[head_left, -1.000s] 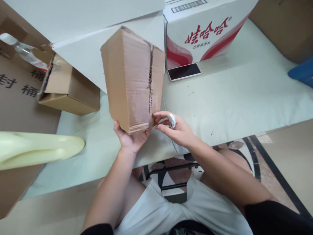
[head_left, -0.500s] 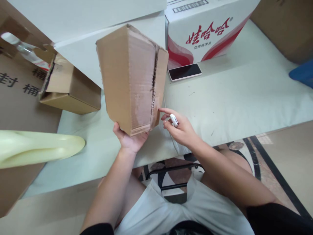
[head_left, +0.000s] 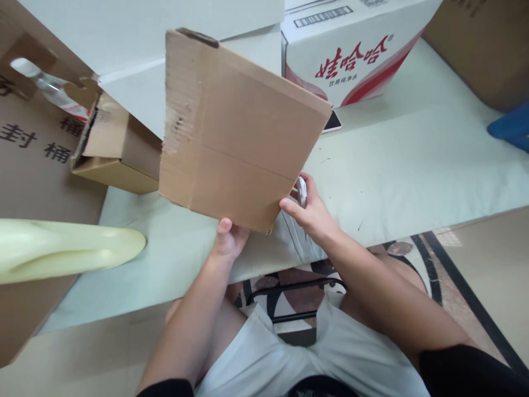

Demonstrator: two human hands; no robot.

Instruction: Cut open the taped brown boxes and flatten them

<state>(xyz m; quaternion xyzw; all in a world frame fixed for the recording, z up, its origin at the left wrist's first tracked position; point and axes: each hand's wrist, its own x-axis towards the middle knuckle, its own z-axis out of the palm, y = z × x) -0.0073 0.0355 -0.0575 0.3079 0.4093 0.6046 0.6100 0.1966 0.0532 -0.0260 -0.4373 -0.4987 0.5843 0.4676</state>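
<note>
A brown cardboard box (head_left: pixel 243 138) is held up at a tilt over the table, its broad flat face towards me. My left hand (head_left: pixel 230 238) supports it from below, the thumb on the lower edge and the other fingers mostly hidden behind it. At the box's lower right edge is my right hand (head_left: pixel 312 212), its thumb against the face and its fingers partly hidden. A small white tool (head_left: pixel 302 192), perhaps a mini cutter, is tucked in that hand. Torn paper and rough patches mark the box's left side.
A white and red carton (head_left: pixel 351 66) stands at the back, a phone (head_left: pixel 333 122) before it, partly covered. Leftward are an opened brown box (head_left: pixel 119 143), a plastic bottle (head_left: pixel 53 91) and a pale yellow object (head_left: pixel 70 251). Something blue (head_left: pixel 510 129) lies at the right edge.
The box has been turned, so a broad flat face now shows instead of the taped, ragged seam. My right hand has moved slightly right and now touches the box's edge.
</note>
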